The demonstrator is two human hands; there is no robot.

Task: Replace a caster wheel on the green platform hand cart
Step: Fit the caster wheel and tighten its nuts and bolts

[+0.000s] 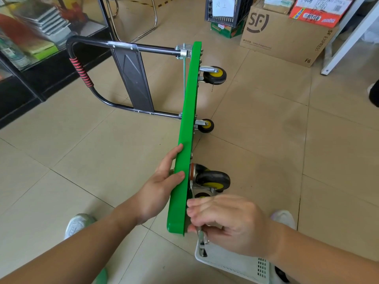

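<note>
Found cart (185, 124) tipped onto one long edge on the floor (266, 130), deck upright, underside facing right, handle (82, 72) swung out left and resting on the tiles. Counted three casters plainly on the underside and part of a fourth below the near caster (213, 180); no bare mount seen. Judged work to be at the fastening stage on the near end, since tool (202, 242) sits close to that caster's plate. Cannot tell whether the fitted wheel is old or new, nor whether bolts are being loosened or tightened. Judged remaining, at least: finishing those fasteners and setting the cart back on its wheels. Noted left hand (162, 187) reaching in from the near left, forearm extended, holding the upper rim near the near corner, thumb and forefinger laid over the green edge, other fingers hidden behind the deck. Noted right hand (227, 220) at the near corner on the underside, back of hand up, fingers curled tight round the tool, just above a white basket (235, 263) on the floor.
</note>
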